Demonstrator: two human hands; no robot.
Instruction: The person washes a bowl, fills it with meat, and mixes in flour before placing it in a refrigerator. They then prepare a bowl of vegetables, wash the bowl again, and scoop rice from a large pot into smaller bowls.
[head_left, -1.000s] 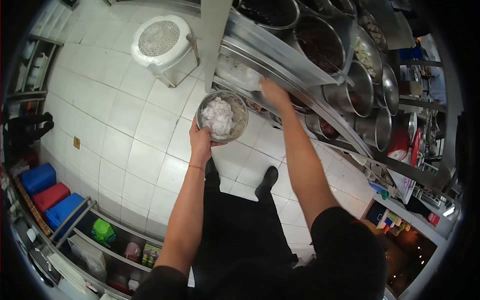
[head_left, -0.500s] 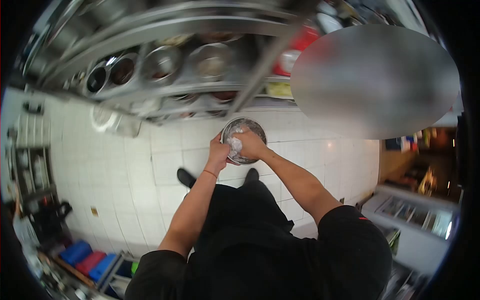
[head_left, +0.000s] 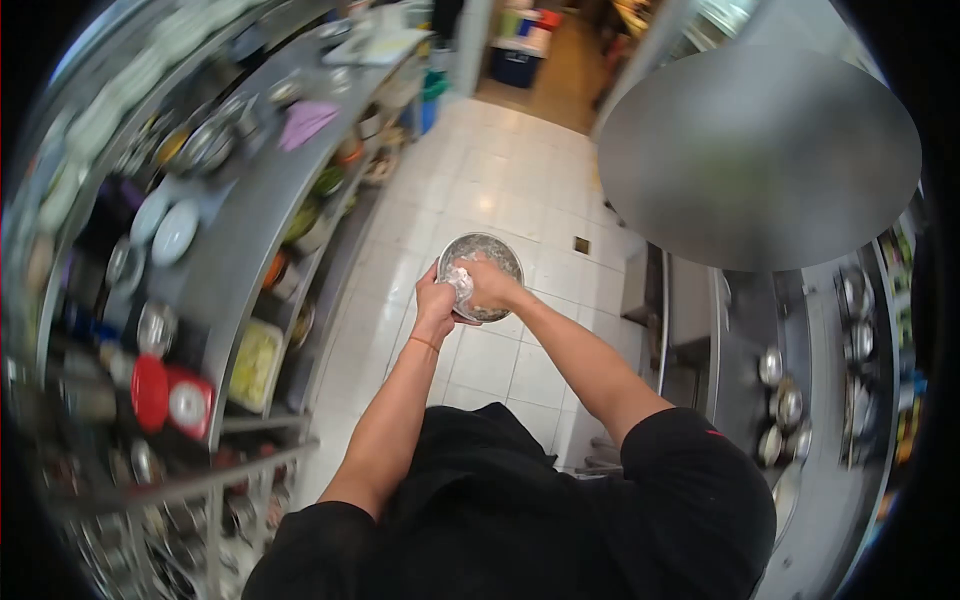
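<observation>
A round metal bowl [head_left: 517, 262] is held out in front of my body, above the tiled floor. My left hand [head_left: 434, 304] grips the bowl's left side, its thumb by the rim and its fingers underneath. Inside the bowl, my right hand [head_left: 489, 284] reaches down with its fingers curled and partly hidden. White, floury-looking stuff [head_left: 460, 283] lies at those fingers, and a speckled whitish coating covers the bowl's inside. Whatever the right fingers close on cannot be made out.
On the left runs a steel counter [head_left: 262, 190] with plates [head_left: 175, 231], a purple cloth [head_left: 307, 122] and a red scale [head_left: 188, 402]. A tray of pale food [head_left: 256, 365] sits on its lower shelf. Steel counters with pans [head_left: 787, 402] stand on the right.
My view has turned to the right, from the rack of bowls to an aisle between counters. The bowl stays in my left hand, with my right hand inside it.
</observation>
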